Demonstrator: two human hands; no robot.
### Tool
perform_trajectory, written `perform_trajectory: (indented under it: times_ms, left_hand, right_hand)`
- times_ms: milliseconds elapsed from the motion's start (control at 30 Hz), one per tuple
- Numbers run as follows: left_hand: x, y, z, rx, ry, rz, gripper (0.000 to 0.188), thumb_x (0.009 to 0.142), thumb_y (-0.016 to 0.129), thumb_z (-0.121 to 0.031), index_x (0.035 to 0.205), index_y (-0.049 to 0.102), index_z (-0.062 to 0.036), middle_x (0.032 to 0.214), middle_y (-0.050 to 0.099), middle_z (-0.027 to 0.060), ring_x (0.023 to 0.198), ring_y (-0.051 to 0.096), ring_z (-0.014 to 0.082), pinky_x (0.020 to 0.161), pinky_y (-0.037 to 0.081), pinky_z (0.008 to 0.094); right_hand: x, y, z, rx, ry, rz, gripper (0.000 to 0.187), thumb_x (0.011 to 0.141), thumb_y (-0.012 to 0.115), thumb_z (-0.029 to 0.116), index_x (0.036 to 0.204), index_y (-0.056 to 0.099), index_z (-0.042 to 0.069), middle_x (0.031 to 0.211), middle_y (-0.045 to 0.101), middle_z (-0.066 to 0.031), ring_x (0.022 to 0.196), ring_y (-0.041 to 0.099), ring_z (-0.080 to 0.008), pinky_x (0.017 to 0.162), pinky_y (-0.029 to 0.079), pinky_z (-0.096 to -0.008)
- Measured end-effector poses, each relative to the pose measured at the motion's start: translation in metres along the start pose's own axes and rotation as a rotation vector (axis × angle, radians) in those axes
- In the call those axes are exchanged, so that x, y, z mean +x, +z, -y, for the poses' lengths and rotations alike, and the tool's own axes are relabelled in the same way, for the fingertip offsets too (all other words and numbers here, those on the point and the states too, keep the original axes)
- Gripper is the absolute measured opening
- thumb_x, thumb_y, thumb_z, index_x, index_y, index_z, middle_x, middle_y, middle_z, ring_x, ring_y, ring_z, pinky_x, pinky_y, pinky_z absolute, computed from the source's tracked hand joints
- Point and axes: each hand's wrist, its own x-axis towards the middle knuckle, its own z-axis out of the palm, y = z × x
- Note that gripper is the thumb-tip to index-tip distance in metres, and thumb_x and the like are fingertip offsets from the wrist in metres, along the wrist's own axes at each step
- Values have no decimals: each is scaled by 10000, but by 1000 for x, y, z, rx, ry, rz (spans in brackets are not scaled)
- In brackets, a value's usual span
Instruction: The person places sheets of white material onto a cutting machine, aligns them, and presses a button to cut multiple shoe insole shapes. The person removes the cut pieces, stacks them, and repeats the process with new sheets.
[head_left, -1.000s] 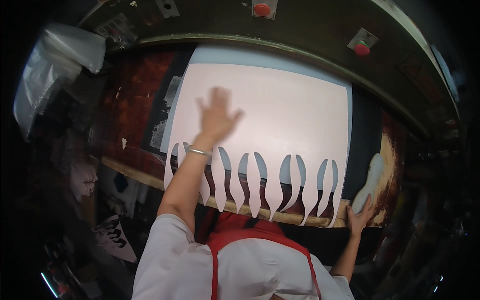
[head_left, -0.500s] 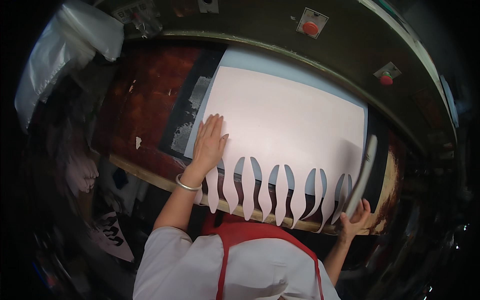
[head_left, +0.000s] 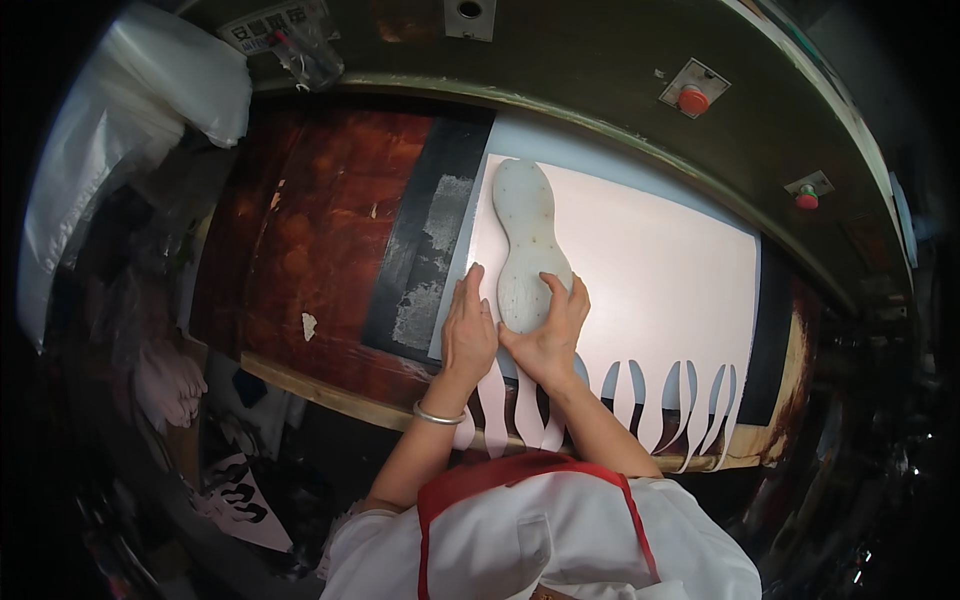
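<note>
A pale pink sheet (head_left: 660, 260) lies on the work table, with sole-shaped gaps and dangling strips along its near edge. On the sheet's left part lies a grey-white, sole-shaped cutting die (head_left: 525, 215), its long axis pointing away from me. My right hand (head_left: 555, 340) grips the die's near end, thumb at its lower left and fingers over its right side. My left hand (head_left: 468, 325), a bangle at the wrist, rests flat on the sheet's left edge beside the die, fingers stretched out. The die's underside is hidden.
Beneath the pink sheet is a pale blue board (head_left: 560, 140) on a black mat (head_left: 415, 260). A worn red-brown surface (head_left: 310, 220) extends left. A green machine beam (head_left: 570, 60) with red buttons spans the far side. Plastic bags (head_left: 130, 110) hang at left; pink cut pieces (head_left: 165, 390) sit lower.
My right hand has brought the cutting die from the sheet's right edge to its left part and laid it face up. My left hand stays by the left edge. The view has shifted.
</note>
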Motion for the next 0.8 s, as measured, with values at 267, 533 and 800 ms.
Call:
perform_trajectory:
  times_ms: [267,533,800]
  left_hand:
    - [-2,6,3,145,76,21,450,851,482,27,1294,423,76,1305,455,278,1192,463,439,1034,376,467]
    - [-8,12,4,360,218,-27,432,792,506,71,1224,516,71,1343,422,250,1229,436,414,1015,389,435]
    - [-10,8,0,366,241,-33,378,833,528,23,1211,533,38,1339,443,227,1240,441,391,1000,400,421]
  right_hand:
    - [-11,-40,-65,345,161,59,694,816,684,174,1380,334,-30,1314,464,-245,1221,472,-333,1029,375,-392]
    - [-40,-70,-83,-32,-203,127,754,704,780,284,1293,454,-55,1323,438,-260,1292,350,-435,1050,343,-474]
    - [-52,-76,-73,-27,-293,70,928,677,805,311,1388,331,-50,1374,383,-259,1324,303,-436,1108,254,-473]
